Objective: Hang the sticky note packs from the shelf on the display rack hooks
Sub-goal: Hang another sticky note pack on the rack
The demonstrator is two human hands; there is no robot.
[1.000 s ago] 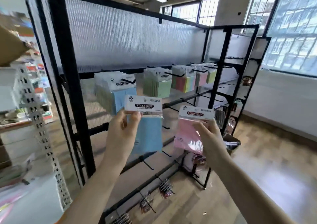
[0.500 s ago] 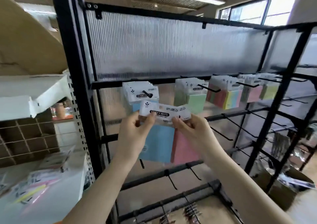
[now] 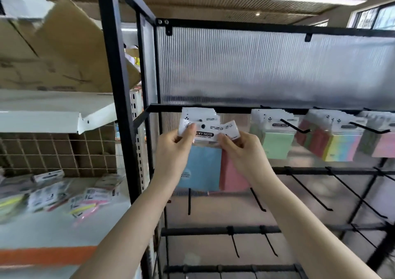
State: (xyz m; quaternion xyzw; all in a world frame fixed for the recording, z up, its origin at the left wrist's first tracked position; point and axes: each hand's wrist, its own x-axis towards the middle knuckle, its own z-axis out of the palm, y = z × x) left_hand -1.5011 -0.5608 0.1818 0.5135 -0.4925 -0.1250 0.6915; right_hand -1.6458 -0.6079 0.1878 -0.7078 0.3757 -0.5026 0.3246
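The left hand (image 3: 174,148) pinches the blue pack (image 3: 201,167) and the right hand (image 3: 241,148) the pink pack (image 3: 232,172), both by their header cards, just before the far-left hook's stack (image 3: 199,116). The hanging step is in hand; next, the header hole must meet the hook tip.

Head camera, close, faces forward, slightly up at display rack (image 3: 235,25)

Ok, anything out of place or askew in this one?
One thing: the pink pack in the right hand is tilted and overlaps the blue pack held by the left hand at the leftmost hook, where blue packs seem to hang. The loose packs on the white shelf lie jumbled.
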